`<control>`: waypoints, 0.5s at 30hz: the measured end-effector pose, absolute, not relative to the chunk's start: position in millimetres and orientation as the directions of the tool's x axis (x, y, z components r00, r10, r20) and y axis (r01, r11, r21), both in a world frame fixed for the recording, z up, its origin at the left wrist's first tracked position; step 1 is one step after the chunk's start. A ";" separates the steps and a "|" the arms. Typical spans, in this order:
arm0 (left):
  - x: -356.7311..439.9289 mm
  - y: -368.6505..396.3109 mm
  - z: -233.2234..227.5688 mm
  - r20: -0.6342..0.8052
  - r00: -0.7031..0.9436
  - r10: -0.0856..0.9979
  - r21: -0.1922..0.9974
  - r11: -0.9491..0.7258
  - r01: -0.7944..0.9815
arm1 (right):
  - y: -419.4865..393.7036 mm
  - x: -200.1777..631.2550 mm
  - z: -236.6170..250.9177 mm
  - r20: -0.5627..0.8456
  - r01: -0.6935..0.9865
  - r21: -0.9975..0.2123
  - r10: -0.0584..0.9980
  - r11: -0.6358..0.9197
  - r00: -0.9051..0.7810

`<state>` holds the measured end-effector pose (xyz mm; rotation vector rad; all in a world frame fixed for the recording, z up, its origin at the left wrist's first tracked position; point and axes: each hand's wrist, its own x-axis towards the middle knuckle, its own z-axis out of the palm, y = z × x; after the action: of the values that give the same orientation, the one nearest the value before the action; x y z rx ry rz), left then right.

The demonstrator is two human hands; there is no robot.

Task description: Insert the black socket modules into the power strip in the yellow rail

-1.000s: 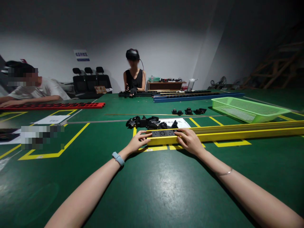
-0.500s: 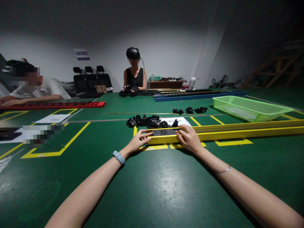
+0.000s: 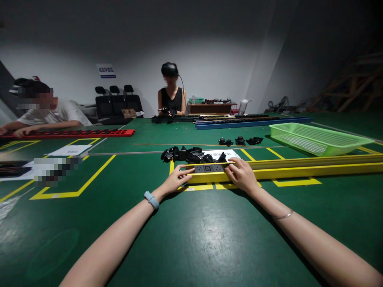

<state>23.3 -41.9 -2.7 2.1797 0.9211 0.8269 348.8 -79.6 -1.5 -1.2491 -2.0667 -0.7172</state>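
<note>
A: Green felt-like matting covered the wide table (image 3: 191, 239) we leaned over, marked with yellow tape lines.

B: And our hands?

A: Both reached forward. Our left hand (image 3: 175, 181), with a pale blue wristband (image 3: 150, 199) behind it, lay flat with fingers spread, the fingertips touching the left end of a black socket module (image 3: 209, 168). Our right hand (image 3: 241, 174) curled loosely at the module's right end, fingers pressing on it without closing around anything.

B: Where was that module?

A: It sat in the near end of a long yellow rail (image 3: 299, 171) that ran away to our right, directly ahead of us.

B: What lay around it?

A: Just behind the rail's end, a heap of black plastic parts (image 3: 182, 154) rested beside a white printed sheet (image 3: 227, 153). A few more black pieces (image 3: 239, 140) sat farther back. A light green mesh basket (image 3: 317, 138) stood to the right, well apart from our hands.

B: Anyone else?

A: One person in a dark top (image 3: 171, 99) sat across the table over a dark rail; another person in a white shirt (image 3: 54, 115) leaned over a red rail (image 3: 89, 132) at the far left.
</note>
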 end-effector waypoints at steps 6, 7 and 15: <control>23.6 -42.9 -2.2 0.283 0.580 0.764 0.710 -0.573 0.409 | -80.3 354.4 -2.8 0.772 0.926 0.124 0.552 0.356 -0.315; 23.6 -42.8 -2.3 0.278 0.583 0.763 0.705 -0.575 0.415 | -80.3 354.2 -2.9 0.780 0.930 0.120 0.547 0.346 -0.304; 24.6 -41.8 -2.6 0.238 0.607 0.758 0.689 -0.573 0.444 | -84.1 355.1 -5.3 0.786 0.945 0.091 0.560 0.313 -0.261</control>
<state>24.6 -41.8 -2.6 2.2511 0.9447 0.7048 355.1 -84.1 -5.3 -1.3307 -1.9312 -0.7589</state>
